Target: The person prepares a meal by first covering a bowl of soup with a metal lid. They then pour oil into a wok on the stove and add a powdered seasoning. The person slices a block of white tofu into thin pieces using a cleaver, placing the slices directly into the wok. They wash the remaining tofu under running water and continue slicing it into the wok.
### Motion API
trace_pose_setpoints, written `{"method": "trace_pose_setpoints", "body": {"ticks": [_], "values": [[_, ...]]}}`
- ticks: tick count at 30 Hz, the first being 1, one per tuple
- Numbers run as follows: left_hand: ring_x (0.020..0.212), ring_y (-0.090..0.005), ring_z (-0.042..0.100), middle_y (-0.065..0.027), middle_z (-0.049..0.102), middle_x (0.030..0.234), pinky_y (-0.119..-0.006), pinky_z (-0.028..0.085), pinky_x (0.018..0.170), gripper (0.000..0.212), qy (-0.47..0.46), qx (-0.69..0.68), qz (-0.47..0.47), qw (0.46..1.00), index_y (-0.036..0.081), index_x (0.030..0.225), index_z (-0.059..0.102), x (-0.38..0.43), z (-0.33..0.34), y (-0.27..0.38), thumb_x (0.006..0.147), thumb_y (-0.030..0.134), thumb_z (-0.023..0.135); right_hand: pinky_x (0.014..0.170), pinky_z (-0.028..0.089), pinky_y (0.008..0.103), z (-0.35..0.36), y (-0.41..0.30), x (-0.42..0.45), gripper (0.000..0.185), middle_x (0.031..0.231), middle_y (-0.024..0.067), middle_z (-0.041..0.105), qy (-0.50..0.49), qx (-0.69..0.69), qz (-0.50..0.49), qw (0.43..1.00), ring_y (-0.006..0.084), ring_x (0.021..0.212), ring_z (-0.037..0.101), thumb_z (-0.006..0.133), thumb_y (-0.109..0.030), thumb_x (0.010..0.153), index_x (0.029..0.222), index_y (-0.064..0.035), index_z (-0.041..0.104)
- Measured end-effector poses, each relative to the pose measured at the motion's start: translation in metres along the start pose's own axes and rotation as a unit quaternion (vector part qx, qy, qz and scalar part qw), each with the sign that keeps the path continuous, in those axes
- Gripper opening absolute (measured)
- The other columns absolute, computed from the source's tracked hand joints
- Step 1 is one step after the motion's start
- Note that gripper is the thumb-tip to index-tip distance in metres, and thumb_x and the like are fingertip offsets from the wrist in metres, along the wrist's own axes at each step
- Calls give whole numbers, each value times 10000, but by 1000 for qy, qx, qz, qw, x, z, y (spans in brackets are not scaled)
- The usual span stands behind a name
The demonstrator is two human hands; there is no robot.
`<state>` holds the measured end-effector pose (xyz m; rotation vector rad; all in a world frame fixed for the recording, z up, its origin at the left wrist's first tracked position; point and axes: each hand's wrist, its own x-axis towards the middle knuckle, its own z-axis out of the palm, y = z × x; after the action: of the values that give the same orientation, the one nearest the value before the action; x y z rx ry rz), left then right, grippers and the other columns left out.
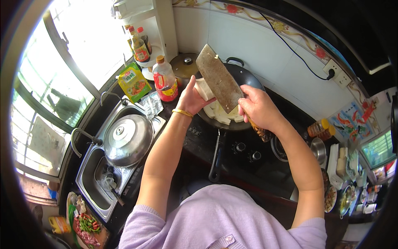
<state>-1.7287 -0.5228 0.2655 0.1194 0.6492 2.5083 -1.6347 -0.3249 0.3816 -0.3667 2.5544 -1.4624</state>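
My left hand, with a gold-coloured bangle at the wrist, holds a pale block that looks like tofu over the wok. My right hand grips the handle of a cleaver. Its broad, stained blade slants up and left, beside the block and partly covering it. A small white bit clings near the blade's far end. Below both hands sits a dark wok, where white slices lie in the bottom. The blade hides part of the wok's contents.
Left of the wok stand a lidded pot, a plastic sauce bottle and a green seasoning pouch. A large metal lid rests over the sink. Cut peppers and meat lie on a board. The wok's handle points towards me.
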Motion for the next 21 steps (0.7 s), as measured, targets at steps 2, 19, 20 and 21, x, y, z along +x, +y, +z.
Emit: {"method": "trace_pose_setpoints", "body": {"ticks": [2, 19, 20, 21], "values": [[1212, -282, 390, -109, 450, 1287, -504, 255, 1016, 579, -2, 11, -2, 1000, 77, 1283, 397, -1, 9, -6, 915, 513, 297, 487, 430, 250, 1, 0, -8, 208, 641, 62, 536, 10, -5, 3, 1000, 106, 492, 501, 423, -75, 865, 1010, 64, 477], [1213, -252, 393, -64, 453, 1292, -488, 263, 1003, 568, 14, 58, 0, 998, 132, 1288, 406, 0, 36, -36, 902, 538, 315, 496, 461, 293, -19, 20, -24, 278, 659, 111, 588, -12, -13, 12, 1000, 150, 487, 547, 422, -84, 831, 1060, 61, 486], [1216, -248, 388, -52, 452, 1294, -491, 259, 1001, 577, 20, 70, 1, 997, 138, 1293, 401, 0, 39, -37, 901, 550, 302, 495, 462, 295, -20, 21, -24, 272, 658, 113, 587, -12, -14, 18, 1000, 153, 489, 550, 421, -83, 831, 1053, 60, 487], [1210, -250, 396, -62, 456, 1290, -487, 265, 1001, 571, 16, 62, 0, 998, 139, 1288, 407, 1, 39, -38, 900, 547, 310, 494, 462, 296, -20, 22, -24, 245, 657, 115, 587, -12, -15, 16, 1000, 157, 489, 552, 421, -83, 831, 1018, 61, 486]]}}
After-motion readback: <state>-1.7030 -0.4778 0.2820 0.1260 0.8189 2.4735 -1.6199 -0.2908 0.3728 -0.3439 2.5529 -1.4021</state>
